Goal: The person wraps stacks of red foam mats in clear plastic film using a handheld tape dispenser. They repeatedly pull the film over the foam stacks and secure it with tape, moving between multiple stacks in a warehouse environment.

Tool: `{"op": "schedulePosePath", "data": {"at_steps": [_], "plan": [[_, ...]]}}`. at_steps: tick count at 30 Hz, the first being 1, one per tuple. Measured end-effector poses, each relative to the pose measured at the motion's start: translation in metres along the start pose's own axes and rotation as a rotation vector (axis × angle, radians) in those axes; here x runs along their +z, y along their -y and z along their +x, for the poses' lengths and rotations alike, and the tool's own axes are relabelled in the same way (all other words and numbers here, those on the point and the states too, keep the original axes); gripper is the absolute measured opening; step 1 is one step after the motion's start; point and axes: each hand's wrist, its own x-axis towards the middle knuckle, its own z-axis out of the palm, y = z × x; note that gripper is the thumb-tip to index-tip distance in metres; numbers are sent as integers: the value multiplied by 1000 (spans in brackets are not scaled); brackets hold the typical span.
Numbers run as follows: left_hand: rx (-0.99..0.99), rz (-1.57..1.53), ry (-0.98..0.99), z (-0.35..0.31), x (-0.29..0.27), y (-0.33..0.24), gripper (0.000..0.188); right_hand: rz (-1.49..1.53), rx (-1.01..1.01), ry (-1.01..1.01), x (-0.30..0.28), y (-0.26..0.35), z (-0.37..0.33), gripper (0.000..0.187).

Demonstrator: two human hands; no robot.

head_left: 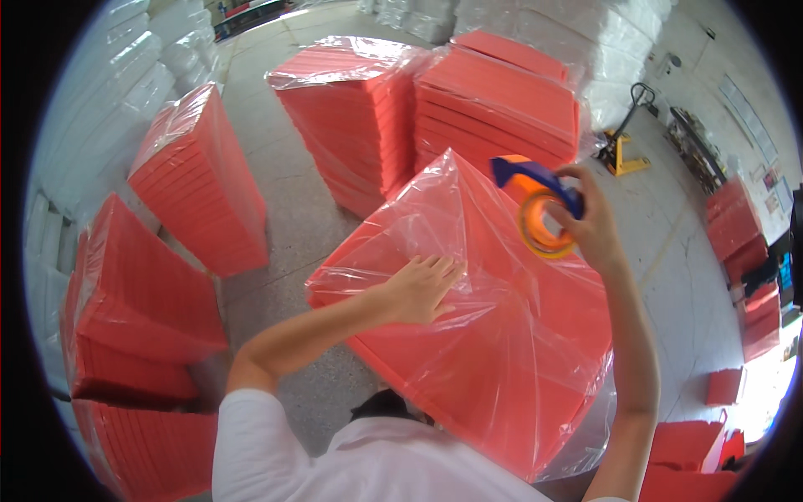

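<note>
In front of me stands a stack of red foam sheets (493, 368) under loose, wrinkled clear plastic film (418, 201). My left hand (425, 289) lies flat on the film near the middle of the top, fingers stretched out. Above the stack's right side, my right hand (588, 219) is wrapped round a tape dispenser (535, 180), purple and orange, with a roll of tape (545, 227) in it. The dispenser is tilted and looks slightly blurred. Whether any tape runs from it to the film I cannot tell.
Film-wrapped red stacks stand ahead (351, 125), beyond them (502, 92), and on the left (205, 180). White wrapped bundles (569, 33) line the back. A yellow pallet jack (623, 155) is parked on the grey floor (288, 201) at the right, and more red blocks (736, 217) are by the right wall.
</note>
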Motion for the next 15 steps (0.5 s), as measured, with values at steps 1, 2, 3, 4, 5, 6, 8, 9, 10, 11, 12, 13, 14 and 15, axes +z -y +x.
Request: {"op": "schedulePosePath", "data": {"at_steps": [1,2,3,4,5,6,8,9,10,11,12,13,14,15], "plan": [[-29,41,-76,-16,-7,1,70,36,-124,38,24,7,21,49],[-52,82,-152,-31,-10,6,73,67,-244,73,51,18,43,52],[-188,139,-220,-48,-10,13,73,24,-290,158,74,34,68,48],[-309,192,-290,-64,-7,19,74,-29,-327,234,93,50,92,45],[-439,236,-360,-74,-5,29,75,-127,-382,258,117,67,120,42],[-496,224,-358,-79,-5,34,74,-226,-433,295,144,83,148,40],[-586,177,-350,-74,0,36,73,-178,-347,325,190,106,196,47],[-586,171,-325,-72,10,37,71,-218,-354,396,220,108,216,49],[-578,167,-305,-67,18,34,70,-262,-361,460,245,107,233,51],[-581,172,-281,-67,21,34,69,-294,-375,526,267,115,241,54],[-591,167,-284,-64,22,36,68,-461,-322,752,280,117,248,55],[-593,160,-285,-59,22,37,68,-630,-253,972,289,116,253,56],[-603,160,-268,-63,22,36,68,-778,-182,1198,299,118,250,58],[-608,181,-260,-63,22,38,67,-908,-66,1320,302,118,251,58]]}}
